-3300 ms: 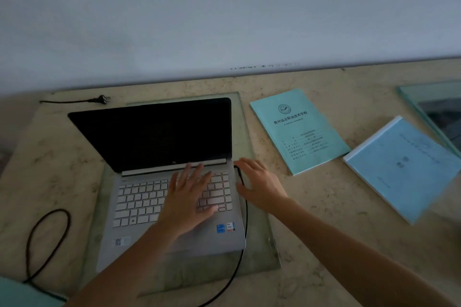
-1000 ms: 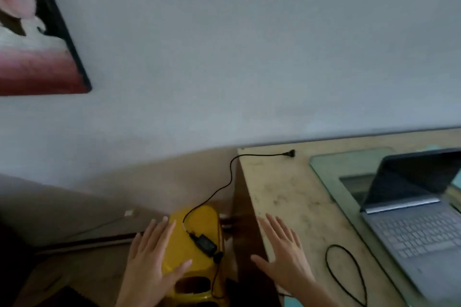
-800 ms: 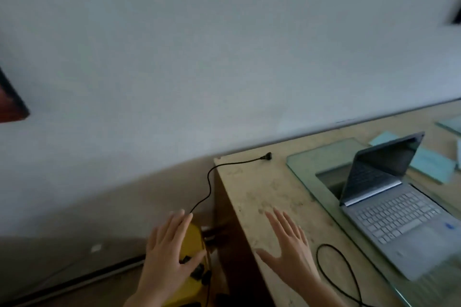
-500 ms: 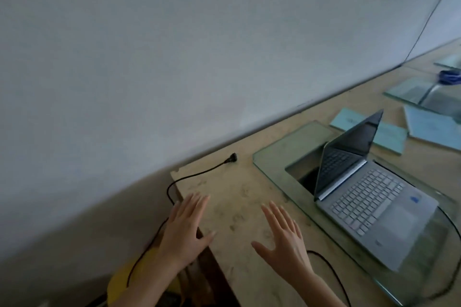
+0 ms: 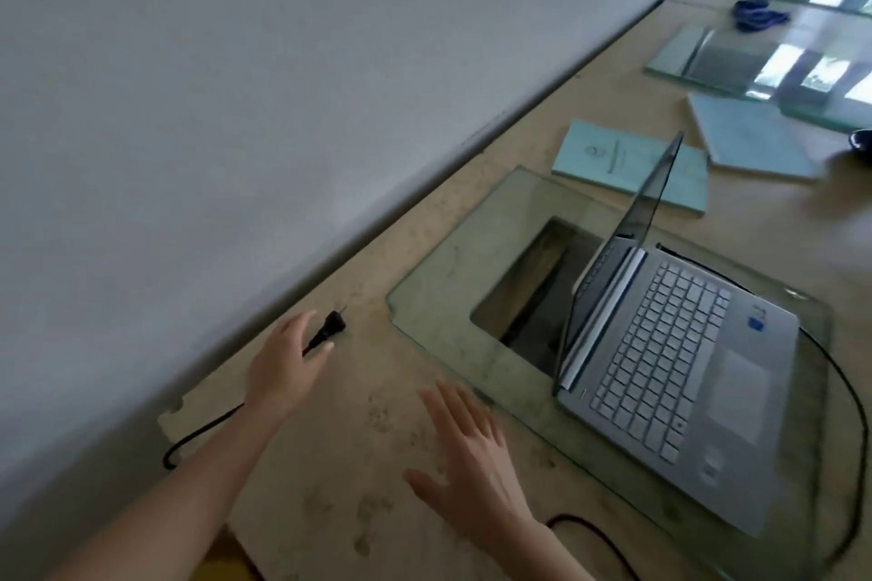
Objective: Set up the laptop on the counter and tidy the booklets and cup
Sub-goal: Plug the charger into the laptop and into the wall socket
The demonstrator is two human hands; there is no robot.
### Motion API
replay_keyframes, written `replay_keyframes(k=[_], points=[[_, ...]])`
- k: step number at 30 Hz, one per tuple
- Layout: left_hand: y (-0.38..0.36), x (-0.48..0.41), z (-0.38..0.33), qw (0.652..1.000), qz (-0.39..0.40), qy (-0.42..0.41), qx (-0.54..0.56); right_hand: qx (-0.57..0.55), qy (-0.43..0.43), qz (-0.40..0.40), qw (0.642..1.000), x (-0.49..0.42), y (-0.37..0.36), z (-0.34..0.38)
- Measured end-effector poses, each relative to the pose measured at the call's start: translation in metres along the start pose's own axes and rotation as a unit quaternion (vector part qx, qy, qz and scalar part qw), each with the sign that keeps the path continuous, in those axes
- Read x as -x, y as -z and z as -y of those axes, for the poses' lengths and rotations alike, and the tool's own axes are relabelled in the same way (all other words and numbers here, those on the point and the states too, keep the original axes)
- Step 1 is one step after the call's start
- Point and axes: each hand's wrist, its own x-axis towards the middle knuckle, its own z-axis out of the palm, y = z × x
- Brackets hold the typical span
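Observation:
The silver laptop [image 5: 684, 368] stands open on a glass pane [image 5: 439, 297] set in the marble counter [image 5: 330, 462], its screen dark. Two light-blue booklets lie beyond it, one [image 5: 608, 160] partly behind the lid and the other [image 5: 750, 137] further right. My left hand [image 5: 288, 363] lies over the black power cable just behind its plug [image 5: 332, 323] near the wall, fingers and thumb apart on either side. My right hand [image 5: 472, 453] hovers flat and spread above the counter, holding nothing. A dark object [image 5: 861, 144] at the right edge is cut off.
The cable drops off the counter's left end [image 5: 188, 439]; more black cable [image 5: 849, 392] curves round the laptop's right side and loops at the front. More glass panes [image 5: 708, 57] and a blue object [image 5: 755, 14] lie far along the counter. The wall runs close behind.
My view has swung right and down onto the counter. My left hand has come up from beside the counter's end onto the cable at the plug. My right hand stays spread above the counter.

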Motion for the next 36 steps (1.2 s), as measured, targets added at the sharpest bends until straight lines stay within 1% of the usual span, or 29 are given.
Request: replay_keyframes(k=[3,6,9,12,16,19,22,26,28,30,32,34,36], points=[[-0.018,-0.024,-0.006,0.999,-0.006,0.026,0.032,0.004,-0.003,-0.005,1.0,-0.004,-0.001,-0.01],[-0.031,-0.03,-0.011,0.997,-0.031,0.042,0.064,0.005,-0.009,-0.014,1.0,-0.004,-0.003,-0.016],[-0.037,-0.022,-0.008,0.989,-0.059,0.052,0.122,-0.003,-0.007,-0.009,1.0,-0.004,-0.005,-0.019],[-0.036,-0.006,-0.002,0.974,-0.086,0.083,0.193,0.001,0.005,-0.003,1.0,-0.004,-0.006,-0.014],[-0.019,0.021,0.009,0.96,-0.102,0.099,0.242,-0.005,0.024,-0.002,1.0,-0.005,-0.011,0.006],[0.002,0.047,0.024,0.94,-0.122,0.127,0.291,-0.011,0.046,0.006,0.999,-0.007,-0.017,0.03],[0.033,0.079,0.047,0.925,-0.159,0.146,0.313,-0.007,0.079,0.015,0.997,-0.005,-0.022,0.063],[0.079,0.13,0.086,0.898,-0.175,0.173,0.365,-0.003,0.131,0.029,0.991,0.005,-0.032,0.113],[0.102,0.16,0.109,0.888,-0.21,0.177,0.368,0.004,0.164,0.034,0.986,0.013,-0.038,0.138],[0.126,0.195,0.135,0.883,-0.234,0.176,0.367,0.014,0.192,0.038,0.98,0.025,-0.045,0.165],[0.148,0.232,0.162,0.885,-0.233,0.174,0.364,0.028,0.215,0.038,0.976,0.038,-0.054,0.19],[0.165,0.269,0.187,0.889,-0.239,0.185,0.344,0.037,0.233,0.046,0.971,0.05,-0.062,0.213],[0.184,0.307,0.212,0.889,-0.265,0.2,0.315,0.043,0.256,0.057,0.964,0.061,-0.073,0.238]])
